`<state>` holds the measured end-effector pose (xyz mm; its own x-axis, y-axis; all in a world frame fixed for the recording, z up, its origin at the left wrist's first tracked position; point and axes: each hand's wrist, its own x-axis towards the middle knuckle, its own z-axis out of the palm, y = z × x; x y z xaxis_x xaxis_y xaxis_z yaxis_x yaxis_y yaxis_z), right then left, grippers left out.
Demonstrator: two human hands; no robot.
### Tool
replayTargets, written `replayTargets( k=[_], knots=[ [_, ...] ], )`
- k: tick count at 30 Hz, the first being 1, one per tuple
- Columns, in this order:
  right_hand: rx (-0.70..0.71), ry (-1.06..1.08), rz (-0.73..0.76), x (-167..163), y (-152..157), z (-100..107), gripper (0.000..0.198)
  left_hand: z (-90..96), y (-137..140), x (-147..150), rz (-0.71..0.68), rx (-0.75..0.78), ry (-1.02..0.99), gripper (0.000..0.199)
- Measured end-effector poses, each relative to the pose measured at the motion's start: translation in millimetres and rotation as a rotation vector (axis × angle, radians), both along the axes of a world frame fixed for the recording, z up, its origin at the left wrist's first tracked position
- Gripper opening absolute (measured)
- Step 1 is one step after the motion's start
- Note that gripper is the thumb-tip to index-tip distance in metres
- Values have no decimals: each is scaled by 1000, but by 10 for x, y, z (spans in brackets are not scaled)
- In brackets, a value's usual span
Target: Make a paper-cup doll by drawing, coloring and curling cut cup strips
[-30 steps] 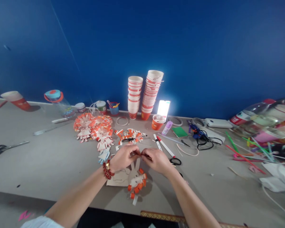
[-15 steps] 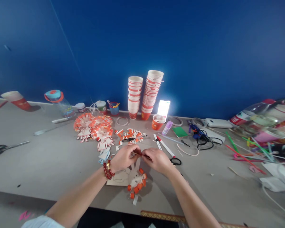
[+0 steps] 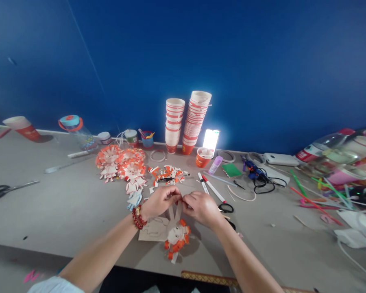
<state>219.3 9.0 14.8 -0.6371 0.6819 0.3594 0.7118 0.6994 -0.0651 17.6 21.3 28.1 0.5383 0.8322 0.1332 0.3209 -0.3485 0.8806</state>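
Observation:
Just above the near edge of the table, my left hand [image 3: 161, 200] and my right hand [image 3: 201, 206] meet fingertip to fingertip. Both are closed in a pinch on the ends of the paper strips of a paper-cup cutout [image 3: 175, 235]. This cutout has a white drawn face, a fringe of curled orange strips and pale uncurled strips running up to my fingers. The exact spot being pinched is hidden by the fingers. Left of it, a pale sheet with a drawn outline [image 3: 154, 230] lies on the table. Black-handled scissors [image 3: 226, 208] rest beside my right hand, partly covered.
Finished-looking orange fringed figures [image 3: 131, 171] and paper scraps [image 3: 169, 175] lie beyond my left hand. Stacked paper cups [image 3: 174, 130], a lit phone [image 3: 211, 139], markers [image 3: 213, 188], a glue stick [image 3: 215, 165] and a blue glue gun [image 3: 255, 170] stand or lie farther back.
My fingertips have drawn closer together, covering the dark reddish bit that showed between them. The cutout's face has turned slightly. Both hands stay in nearly the same place.

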Motion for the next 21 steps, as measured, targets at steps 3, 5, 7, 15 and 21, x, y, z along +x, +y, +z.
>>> replayTargets(
  k=[3,5,7,15,21],
  knots=[
    [4,12,10,4,4,-10,15,-45,4,0,0,14,1,7],
    [-1,15,13,4,5,-9,15,-57,7,0,-8,22,6,6],
    [-8,15,15,4,7,-5,15,-47,10,0,-13,33,9,9],
    [-75,10,33,12,10,1,13,8,8,2,-8,43,30,13],
    [-156,21,20,2,-9,75,17,-1,16,3,-26,8,22,13]
  ],
)
